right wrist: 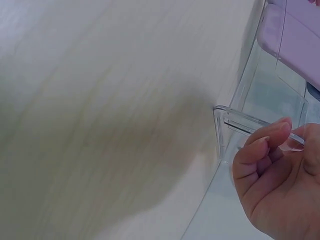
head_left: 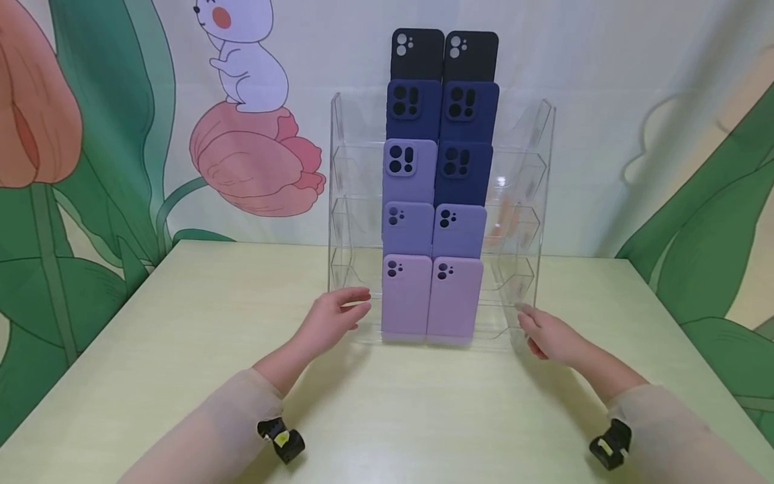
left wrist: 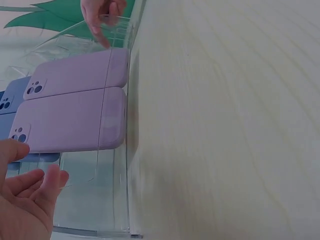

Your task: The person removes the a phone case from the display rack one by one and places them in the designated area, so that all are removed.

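Observation:
A clear acrylic tiered display stand (head_left: 541, 195) stands at the back of the table and holds phone cases in two columns. Two pink-lilac phone cases, the left one (head_left: 406, 302) and the right one (head_left: 455, 304), fill the front tier. My left hand (head_left: 326, 319) is just left of the left pink case, thumb and fingers spread apart with nothing between them; the left wrist view shows the thumb close to its camera-hole end. My right hand (right wrist: 285, 185) pinches the edge of the stand's right side panel, fingers curled in front.
Behind the front tier rise purple cases (head_left: 408, 228), navy cases (head_left: 470, 111) and black cases (head_left: 418, 54). The pale wooden table (head_left: 423, 410) reaches toward me. A backdrop (head_left: 363, 54) with printed flowers and an animal hangs behind.

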`<state>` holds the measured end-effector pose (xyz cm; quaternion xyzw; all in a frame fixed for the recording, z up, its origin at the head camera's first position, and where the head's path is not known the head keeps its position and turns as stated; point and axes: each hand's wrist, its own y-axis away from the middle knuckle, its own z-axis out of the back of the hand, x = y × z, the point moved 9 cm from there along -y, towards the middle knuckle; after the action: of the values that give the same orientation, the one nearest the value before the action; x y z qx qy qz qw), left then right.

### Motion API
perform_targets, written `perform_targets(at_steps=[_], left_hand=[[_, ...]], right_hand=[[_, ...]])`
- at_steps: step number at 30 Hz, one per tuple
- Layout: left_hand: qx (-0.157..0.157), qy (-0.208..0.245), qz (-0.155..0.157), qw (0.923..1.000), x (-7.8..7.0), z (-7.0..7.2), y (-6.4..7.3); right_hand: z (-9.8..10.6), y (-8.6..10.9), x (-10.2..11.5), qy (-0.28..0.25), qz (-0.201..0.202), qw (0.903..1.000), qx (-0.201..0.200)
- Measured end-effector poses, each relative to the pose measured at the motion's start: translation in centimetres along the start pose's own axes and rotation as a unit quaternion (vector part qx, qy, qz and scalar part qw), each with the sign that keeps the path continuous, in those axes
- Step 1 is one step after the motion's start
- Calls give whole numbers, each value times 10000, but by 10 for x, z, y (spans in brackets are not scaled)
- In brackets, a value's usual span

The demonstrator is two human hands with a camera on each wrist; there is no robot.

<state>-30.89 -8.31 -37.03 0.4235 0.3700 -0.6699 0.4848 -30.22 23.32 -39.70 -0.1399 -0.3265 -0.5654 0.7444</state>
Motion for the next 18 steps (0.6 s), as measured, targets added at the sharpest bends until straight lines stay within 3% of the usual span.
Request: perform_targets(at_steps=[8, 18], left_hand=[[157, 258, 88, 9995, 0, -12, -7], [-20, 539, 205, 9983, -3, -16, -12]], right_hand=[[3, 4, -1, -58, 22, 10000, 70], [1, 0, 0, -95, 144, 9998, 73]])
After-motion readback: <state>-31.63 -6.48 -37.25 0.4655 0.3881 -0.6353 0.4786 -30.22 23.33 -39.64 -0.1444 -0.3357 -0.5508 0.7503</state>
